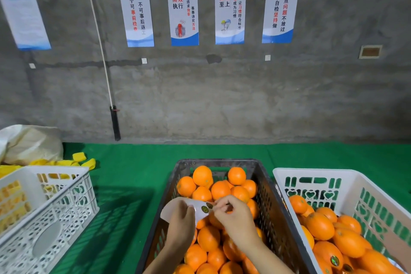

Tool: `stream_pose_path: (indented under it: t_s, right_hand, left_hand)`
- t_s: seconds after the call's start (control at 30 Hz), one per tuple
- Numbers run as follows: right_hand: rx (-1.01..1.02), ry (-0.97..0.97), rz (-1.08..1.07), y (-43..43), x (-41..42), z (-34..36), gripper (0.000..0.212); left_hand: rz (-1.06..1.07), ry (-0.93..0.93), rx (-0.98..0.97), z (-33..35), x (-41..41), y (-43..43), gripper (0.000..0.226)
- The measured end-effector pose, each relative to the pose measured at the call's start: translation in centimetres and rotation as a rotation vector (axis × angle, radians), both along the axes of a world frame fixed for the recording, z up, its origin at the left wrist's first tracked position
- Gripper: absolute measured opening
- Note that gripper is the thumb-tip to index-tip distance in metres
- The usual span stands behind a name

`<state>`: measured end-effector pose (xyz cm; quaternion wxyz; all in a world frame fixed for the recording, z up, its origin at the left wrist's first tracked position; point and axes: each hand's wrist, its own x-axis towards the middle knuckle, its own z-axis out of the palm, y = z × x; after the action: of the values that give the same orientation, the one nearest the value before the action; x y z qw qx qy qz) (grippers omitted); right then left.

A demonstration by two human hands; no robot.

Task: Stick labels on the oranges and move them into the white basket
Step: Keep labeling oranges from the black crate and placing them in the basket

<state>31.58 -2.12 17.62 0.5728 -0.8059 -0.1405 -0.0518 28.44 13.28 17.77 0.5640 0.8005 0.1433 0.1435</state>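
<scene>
**Pinching a label off the sheet**

Left hand (181, 218) holding label sheet (178, 206), right hand (231, 212) pinching a label (210, 205), over dark crate (275, 213) of oranges (220, 189). White basket (355, 182) right, part-filled; second white crate (66, 187) left; green mat (138, 176) beneath.

Four blue-and-white posters (135, 14) are being displayed on a rough grey concrete wall (244, 100); a green cloth (133, 176) is covering the table.
</scene>
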Motion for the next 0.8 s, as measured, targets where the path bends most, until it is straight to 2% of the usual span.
stream_pose_path:
  t_s: [0.07,0.13,0.23,0.3,0.4,0.47,0.6,0.7,0.8]
  right_hand:
    - [0.109,0.081,-0.122,-0.4,0.8,-0.1,0.012]
    - [0.182,0.186,-0.227,-1.0,1.5,-0.4,0.009]
    - [0.339,0.368,-0.323,-1.8,2.5,-1.4,0.029]
    - [0.416,0.436,-0.372,-2.2,2.9,-2.0,0.022]
    - [0.461,0.482,-0.370,-2.2,3.4,-2.5,0.009]
    - [0.475,0.483,-0.341,-1.9,3.5,-2.6,0.006]
    - [0.430,0.490,-0.267,-1.1,3.5,-2.8,0.005]
    - [0.411,0.547,-0.191,-0.9,4.2,-2.6,0.011]
    - [0.491,0.638,-0.146,-0.9,5.5,-1.8,0.015]
  left_hand:
    - [0.010,0.006,0.104,-0.2,-0.1,0.0,0.030]
    - [-0.006,-0.010,0.239,-0.4,-0.5,0.0,0.016]
    - [-0.103,0.068,0.532,-0.2,-1.1,-0.5,0.038]
    - [-0.133,0.066,0.587,0.2,-1.5,-0.8,0.039]
    - [-0.101,0.026,0.600,0.6,-1.5,-0.6,0.012]
    - [-0.030,0.084,0.626,0.3,-1.3,-0.1,0.025]
    - [0.000,0.227,0.734,-0.6,-0.8,0.3,0.030]
    - [0.012,0.199,0.804,-1.4,-0.9,0.3,0.036]
    - [-0.078,0.217,0.904,-1.7,-0.7,0.4,0.035]
